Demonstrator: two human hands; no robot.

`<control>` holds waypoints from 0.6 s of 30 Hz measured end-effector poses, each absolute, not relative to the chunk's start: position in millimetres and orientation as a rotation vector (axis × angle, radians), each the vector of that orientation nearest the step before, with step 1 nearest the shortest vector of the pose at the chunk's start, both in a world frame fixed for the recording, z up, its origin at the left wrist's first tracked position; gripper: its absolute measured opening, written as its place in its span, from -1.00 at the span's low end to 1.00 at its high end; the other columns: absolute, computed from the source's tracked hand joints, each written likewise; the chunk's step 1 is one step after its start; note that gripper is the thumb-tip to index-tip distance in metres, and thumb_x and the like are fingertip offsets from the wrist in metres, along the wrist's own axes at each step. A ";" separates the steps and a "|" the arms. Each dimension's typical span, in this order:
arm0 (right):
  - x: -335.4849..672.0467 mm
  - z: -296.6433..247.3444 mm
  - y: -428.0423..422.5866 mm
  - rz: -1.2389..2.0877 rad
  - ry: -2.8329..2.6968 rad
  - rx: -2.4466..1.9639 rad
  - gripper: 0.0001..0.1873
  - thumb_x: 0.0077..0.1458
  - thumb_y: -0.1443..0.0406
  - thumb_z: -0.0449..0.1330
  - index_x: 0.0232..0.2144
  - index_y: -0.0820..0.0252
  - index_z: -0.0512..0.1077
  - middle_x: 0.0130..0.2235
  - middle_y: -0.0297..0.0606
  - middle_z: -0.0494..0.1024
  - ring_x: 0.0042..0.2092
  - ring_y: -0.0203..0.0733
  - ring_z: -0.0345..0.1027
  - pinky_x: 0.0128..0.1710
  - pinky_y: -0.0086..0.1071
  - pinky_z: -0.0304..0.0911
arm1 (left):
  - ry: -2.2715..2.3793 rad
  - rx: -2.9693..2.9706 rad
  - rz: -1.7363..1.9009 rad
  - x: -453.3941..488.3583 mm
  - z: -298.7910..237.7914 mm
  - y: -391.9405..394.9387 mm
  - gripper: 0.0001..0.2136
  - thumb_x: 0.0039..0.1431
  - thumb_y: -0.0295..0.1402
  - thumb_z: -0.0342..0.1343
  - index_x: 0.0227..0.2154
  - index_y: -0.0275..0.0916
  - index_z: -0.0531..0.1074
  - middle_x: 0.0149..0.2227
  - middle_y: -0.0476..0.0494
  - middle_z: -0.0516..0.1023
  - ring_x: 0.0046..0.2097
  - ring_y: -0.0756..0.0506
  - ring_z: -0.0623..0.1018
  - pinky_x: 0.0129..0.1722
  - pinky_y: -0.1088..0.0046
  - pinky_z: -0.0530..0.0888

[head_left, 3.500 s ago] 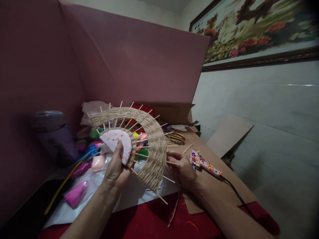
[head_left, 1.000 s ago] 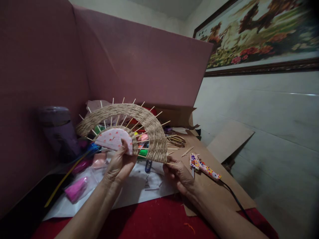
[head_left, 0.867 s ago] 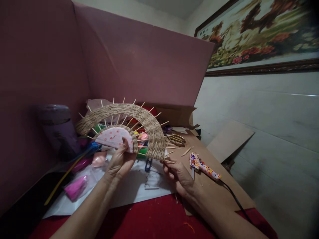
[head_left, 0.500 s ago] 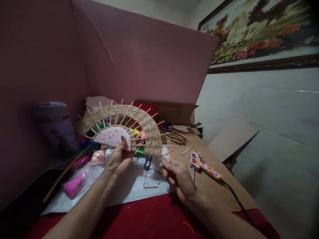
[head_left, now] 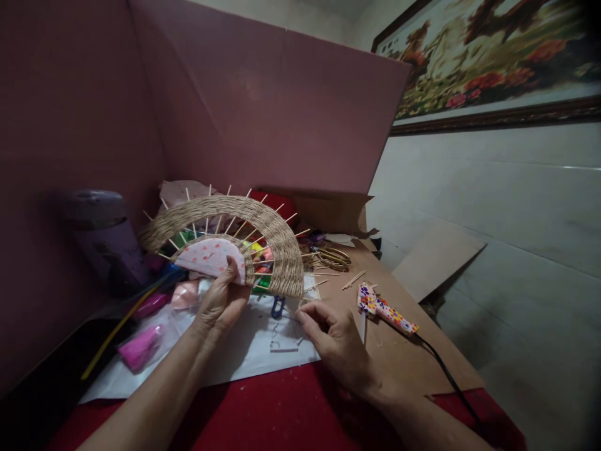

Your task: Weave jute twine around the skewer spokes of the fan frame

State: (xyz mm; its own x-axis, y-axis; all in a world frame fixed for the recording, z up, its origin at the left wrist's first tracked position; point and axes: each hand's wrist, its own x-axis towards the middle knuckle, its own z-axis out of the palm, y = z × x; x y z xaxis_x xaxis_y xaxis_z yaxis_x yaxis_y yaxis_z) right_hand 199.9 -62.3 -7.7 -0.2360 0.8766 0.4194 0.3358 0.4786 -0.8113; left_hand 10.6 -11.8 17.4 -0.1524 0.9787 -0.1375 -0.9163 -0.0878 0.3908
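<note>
My left hand (head_left: 228, 294) grips a half-round woven fan (head_left: 288, 260) by its inner half-disc, thumb on the front and fingers behind. That half-disc (head_left: 209, 258) is covered in white fabric with pinkish-red spots. Thin wooden sticks radiate from it through a narrow woven rim and a broad outer band of brown twine, their tips poking past the edge. Just below the band's lower right end, my right hand (head_left: 331, 332) is closed in a pinch. What its fingertips hold is too small to make out.
A flower-patterned glue gun (head_left: 385, 310) with a black cord lies on cardboard (head_left: 413, 357) at right. Near it are loose sticks (head_left: 354, 280) and gold-handled scissors (head_left: 335, 257). Pink packets (head_left: 141, 347) lie on white paper (head_left: 253, 351) at left, before a purple bottle (head_left: 110, 244).
My right hand has shifted slightly left and turned, with its fingers still pinched below the band's end. The fan stays in my left hand, almost unmoved.
</note>
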 end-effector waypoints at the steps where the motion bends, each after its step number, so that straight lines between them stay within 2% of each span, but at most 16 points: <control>1: 201.9 -7.5 -62.2 0.566 -1.862 -1.036 -0.80 0.10 0.26 0.08 -0.45 0.18 0.47 -0.52 -0.30 0.45 -0.49 -0.31 0.26 -0.51 -0.47 0.09 | 0.459 0.203 1.662 9.8 16.4 -12.0 -0.76 0.22 -0.45 -0.12 -0.31 -0.33 0.47 -0.33 -0.22 0.60 -0.27 -0.08 0.59 -0.14 0.36 0.50; 4: 207.9 -7.1 -57.0 0.244 -1.968 -1.078 -0.80 0.14 0.29 0.04 -0.37 0.16 0.47 -0.45 -0.26 0.52 -0.42 -0.25 0.35 -0.43 -0.44 0.12 | 0.487 0.262 1.665 8.2 14.3 -12.9 -0.75 0.22 -0.46 -0.12 -0.43 -0.34 0.45 -0.38 -0.22 0.60 -0.32 -0.07 0.59 -0.20 0.40 0.52; 9: 212.0 -8.9 -44.3 0.066 -1.935 -1.109 -0.81 0.15 0.26 0.06 -0.38 0.16 0.46 -0.43 -0.25 0.55 -0.41 -0.24 0.40 -0.41 -0.43 0.11 | 0.527 0.247 1.658 8.9 16.2 -16.2 -0.74 0.21 -0.48 -0.12 -0.50 -0.34 0.43 -0.43 -0.22 0.58 -0.37 -0.07 0.59 -0.26 0.40 0.54; 14: 214.3 -12.2 -38.3 -0.007 -1.850 -1.157 -0.81 0.13 0.23 0.11 -0.43 0.15 0.47 -0.45 -0.26 0.55 -0.42 -0.23 0.39 -0.41 -0.42 0.13 | 0.455 0.199 1.669 7.2 19.3 -18.3 -0.80 0.20 -0.48 -0.08 -0.44 -0.31 0.44 -0.42 -0.16 0.58 -0.33 -0.06 0.58 -0.17 0.35 0.52; 18: 215.0 -18.4 -32.2 0.014 -1.844 -1.082 -0.83 0.15 0.28 0.07 -0.34 0.18 0.46 -0.36 -0.20 0.55 -0.31 -0.17 0.41 -0.31 -0.37 0.20 | 0.407 0.172 1.683 4.4 20.2 -18.2 -0.82 0.20 -0.48 -0.06 -0.36 -0.30 0.46 -0.40 -0.14 0.59 -0.27 -0.05 0.58 -0.09 0.31 0.48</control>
